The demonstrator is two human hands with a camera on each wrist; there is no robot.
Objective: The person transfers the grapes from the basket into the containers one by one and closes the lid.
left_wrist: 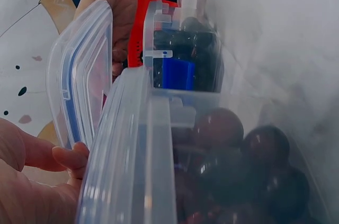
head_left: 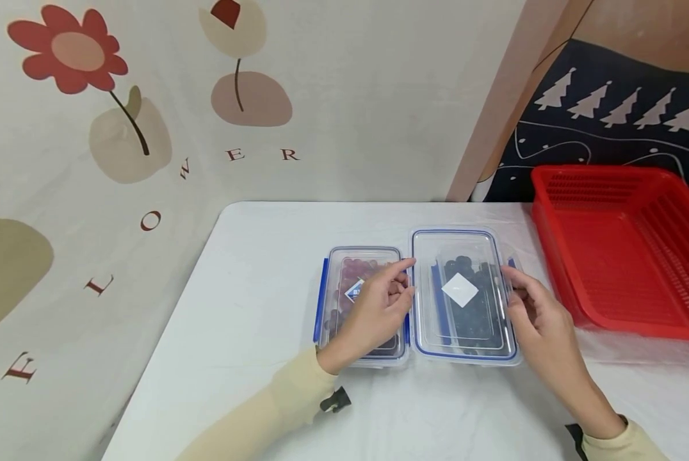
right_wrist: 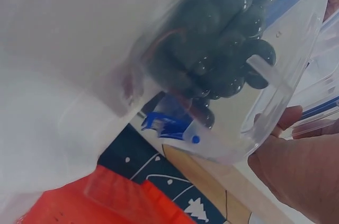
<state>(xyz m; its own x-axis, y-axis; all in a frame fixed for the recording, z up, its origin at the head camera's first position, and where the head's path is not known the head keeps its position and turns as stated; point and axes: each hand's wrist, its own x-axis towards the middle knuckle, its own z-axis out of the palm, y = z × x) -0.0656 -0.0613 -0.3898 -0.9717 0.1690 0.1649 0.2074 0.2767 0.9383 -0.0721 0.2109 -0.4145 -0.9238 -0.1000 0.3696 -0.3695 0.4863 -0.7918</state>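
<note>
Both hands hold a clear lid [head_left: 465,314] with a blue seal and a white diamond sticker [head_left: 460,290] over the right-hand plastic box [right_wrist: 291,70]. My left hand [head_left: 379,315] pinches its left edge; my right hand [head_left: 543,320] grips its right edge. In the left wrist view, the lid [left_wrist: 79,75] stands tilted, above box height. Dark grapes [right_wrist: 228,33] fill part of that box, and a blue side latch [left_wrist: 178,74] hangs down. Beneath my left forearm sits a second box [head_left: 367,251], lidded, with reddish grapes [head_left: 353,266] inside.
A red plastic basket [head_left: 604,237] stands at the right, close to my right hand. The boxes rest on a white-covered table [head_left: 252,288]. Behind it hangs a wall cloth [head_left: 367,96] printed with flowers and letters.
</note>
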